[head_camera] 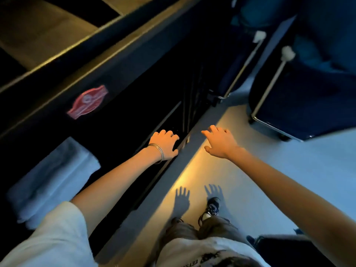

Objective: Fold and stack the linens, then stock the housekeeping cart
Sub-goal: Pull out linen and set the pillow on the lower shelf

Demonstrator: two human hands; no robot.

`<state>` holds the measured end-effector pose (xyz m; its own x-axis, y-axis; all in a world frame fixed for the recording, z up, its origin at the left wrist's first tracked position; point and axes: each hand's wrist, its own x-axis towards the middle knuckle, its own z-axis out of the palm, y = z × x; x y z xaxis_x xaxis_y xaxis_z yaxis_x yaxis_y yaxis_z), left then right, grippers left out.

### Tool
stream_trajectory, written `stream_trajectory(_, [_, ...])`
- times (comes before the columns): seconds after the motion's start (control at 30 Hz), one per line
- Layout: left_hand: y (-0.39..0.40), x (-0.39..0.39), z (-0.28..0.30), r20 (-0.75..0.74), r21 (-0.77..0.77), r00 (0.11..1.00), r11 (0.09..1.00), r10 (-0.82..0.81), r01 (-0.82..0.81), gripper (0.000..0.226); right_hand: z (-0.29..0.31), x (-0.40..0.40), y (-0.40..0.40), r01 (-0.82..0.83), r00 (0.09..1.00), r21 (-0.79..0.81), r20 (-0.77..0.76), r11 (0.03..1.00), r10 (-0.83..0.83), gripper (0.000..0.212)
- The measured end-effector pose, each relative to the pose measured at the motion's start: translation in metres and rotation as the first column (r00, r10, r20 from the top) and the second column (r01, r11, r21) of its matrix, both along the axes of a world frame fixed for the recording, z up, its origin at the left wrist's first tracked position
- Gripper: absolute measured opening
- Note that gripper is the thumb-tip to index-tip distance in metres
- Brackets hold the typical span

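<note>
I look down the side of a dark housekeeping cart [119, 60] with a red label [87, 102] on its top rail. A folded white linen [54, 178] lies on a shelf at the lower left. My left hand [165, 144], with bangles at the wrist, reaches into the dark shelf space beside the cart's edge, fingers bent downward and holding nothing I can see. My right hand [221, 141] hovers over the floor just outside the cart, fingers spread and empty.
Two dark blue linen bags on metal frames [308, 93] stand at the upper right on the pale floor [289, 180]. My feet and legs [210, 211] are close to the cart's base. A dark object [285, 249] sits at the lower right.
</note>
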<state>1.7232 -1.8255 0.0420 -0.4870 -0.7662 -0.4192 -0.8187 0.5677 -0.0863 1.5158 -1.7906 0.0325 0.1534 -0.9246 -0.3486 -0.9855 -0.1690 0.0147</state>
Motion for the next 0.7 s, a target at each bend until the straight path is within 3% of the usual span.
stream_trajectory(0.43, [-0.059,-0.196,0.005,0.045,0.037,0.956,0.956,-0.291,0.29,0.058,0.006,-0.171,0.007,0.303,0.953,-0.012,0.036,0.953,-0.302,0.059])
stream_trajectory(0.7, [-0.071,-0.327,0.011,0.039,0.034,0.88,0.881,-0.473,0.472,0.052,0.014,-0.278,0.034,0.497,0.865,-0.024,0.085,0.867,-0.494,0.06])
